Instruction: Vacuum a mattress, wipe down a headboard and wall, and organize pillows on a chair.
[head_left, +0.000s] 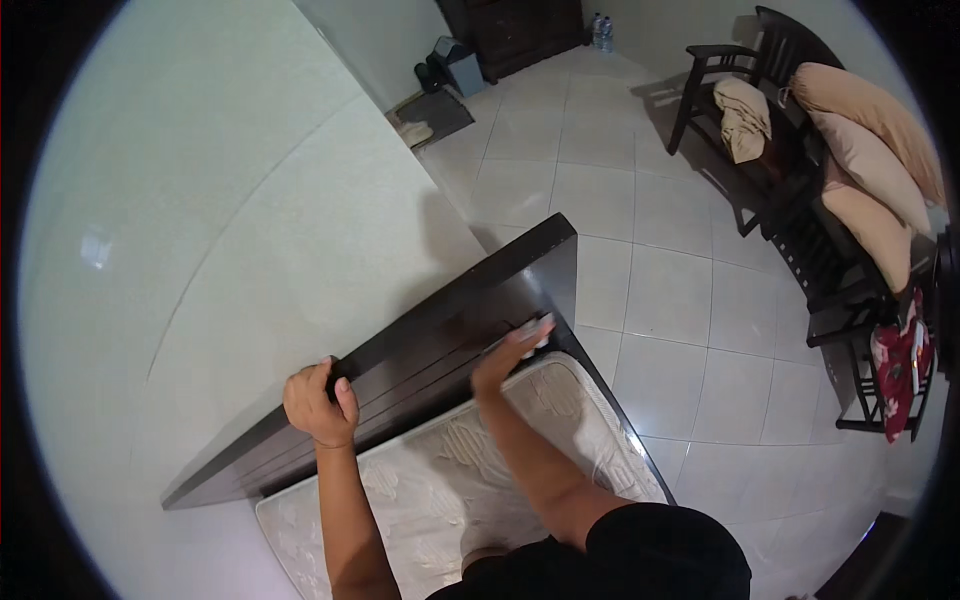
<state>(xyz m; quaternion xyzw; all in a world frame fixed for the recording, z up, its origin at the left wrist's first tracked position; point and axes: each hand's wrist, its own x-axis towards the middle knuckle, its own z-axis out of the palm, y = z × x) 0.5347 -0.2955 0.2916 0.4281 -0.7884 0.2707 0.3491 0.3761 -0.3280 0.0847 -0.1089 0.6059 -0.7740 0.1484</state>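
A dark wooden headboard (439, 334) stands at the head of a bed, with a bare, quilted cream mattress (416, 487) below it. My left hand (321, 405) is hooked over the headboard's top edge, its thumb on the near side. Farther right, my right hand (506, 364) presses a pale, crumpled cloth (541, 330) against the lower right part of the headboard's face. The cloth and fingers are somewhat blurred, and the hand hides part of the cloth. The mattress corner lies just beneath my right wrist.
A pale wall (300, 225) rises behind the headboard. Light tiled floor (667, 292) runs along the right. A dark wooden bench (795, 217) holds pillows (870, 142) and a bundled cloth (742, 120). Far back are a grey bin (461, 71), a doormat (442, 116) and plastic bottles (602, 34).
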